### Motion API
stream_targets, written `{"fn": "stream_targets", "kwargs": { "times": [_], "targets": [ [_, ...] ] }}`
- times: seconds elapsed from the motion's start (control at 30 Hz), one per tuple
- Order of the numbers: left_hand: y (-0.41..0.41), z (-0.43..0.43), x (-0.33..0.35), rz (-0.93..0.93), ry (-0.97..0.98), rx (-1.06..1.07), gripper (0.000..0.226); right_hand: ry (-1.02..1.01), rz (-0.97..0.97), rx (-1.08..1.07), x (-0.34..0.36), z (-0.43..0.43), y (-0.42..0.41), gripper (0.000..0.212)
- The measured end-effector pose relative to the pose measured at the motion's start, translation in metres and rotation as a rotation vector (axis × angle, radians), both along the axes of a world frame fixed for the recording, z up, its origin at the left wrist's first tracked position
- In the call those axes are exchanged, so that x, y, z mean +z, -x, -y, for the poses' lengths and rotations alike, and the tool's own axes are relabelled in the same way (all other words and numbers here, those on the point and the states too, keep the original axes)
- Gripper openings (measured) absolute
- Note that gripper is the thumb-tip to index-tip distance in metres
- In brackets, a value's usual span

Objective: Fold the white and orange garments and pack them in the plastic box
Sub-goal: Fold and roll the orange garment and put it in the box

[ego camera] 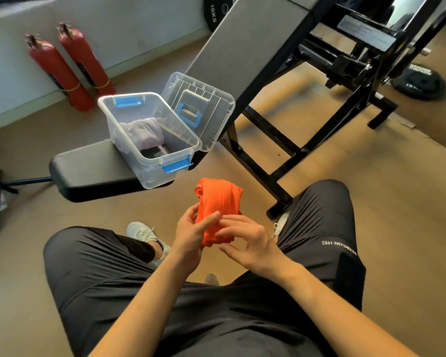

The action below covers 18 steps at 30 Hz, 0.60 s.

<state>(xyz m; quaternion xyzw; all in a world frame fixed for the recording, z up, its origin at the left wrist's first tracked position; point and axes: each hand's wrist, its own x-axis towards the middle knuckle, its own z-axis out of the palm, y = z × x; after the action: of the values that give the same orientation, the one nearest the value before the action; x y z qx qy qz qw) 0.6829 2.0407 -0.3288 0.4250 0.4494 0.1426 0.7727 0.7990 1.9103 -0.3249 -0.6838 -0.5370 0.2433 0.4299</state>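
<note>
The plastic box (150, 140) is left open on the bench (93, 171) edge; its far half is filled by the white garment (144, 132).

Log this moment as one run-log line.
left hand: holds orange garment | right hand: on it | white garment: in plastic box | lid: open

Clear plastic box (150, 140) with blue latches stands open; the folded white garment (144, 132) lies inside it, the rolled orange garment (218, 204) just outside, nearer the camera.
</note>
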Motion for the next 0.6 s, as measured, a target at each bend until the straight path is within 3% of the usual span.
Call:
{"fn": "stream_targets", "kwargs": {
  "times": [0.1,0.17,0.3,0.4,0.5,0.6],
  "targets": [
    [0.005,-0.006,0.001,-0.025,-0.202,-0.056,0.063,0.037,-0.185,-0.123,0.011,0.005,-0.007,0.021],
    [0.011,-0.014,0.007,-0.002,-0.313,-0.141,0.06,0.003,-0.156,-0.256,0.018,0.002,-0.02,0.026],
    [0.023,-0.033,0.027,0.057,-0.42,-0.402,0.054,0.068,-0.061,-0.233,0.029,-0.017,-0.049,0.074],
    [0.029,-0.047,0.042,0.089,-0.431,-0.559,0.053,0.267,-0.236,-0.049,0.041,-0.031,-0.069,0.099],
    [0.031,-0.057,0.049,0.089,-0.412,-0.613,0.052,0.303,-0.494,0.096,0.046,-0.037,-0.078,0.082],
    [0.028,-0.058,0.047,0.026,-0.411,-0.499,0.049,0.242,-0.492,-0.052,0.038,-0.038,-0.076,0.064]
  ]
}}
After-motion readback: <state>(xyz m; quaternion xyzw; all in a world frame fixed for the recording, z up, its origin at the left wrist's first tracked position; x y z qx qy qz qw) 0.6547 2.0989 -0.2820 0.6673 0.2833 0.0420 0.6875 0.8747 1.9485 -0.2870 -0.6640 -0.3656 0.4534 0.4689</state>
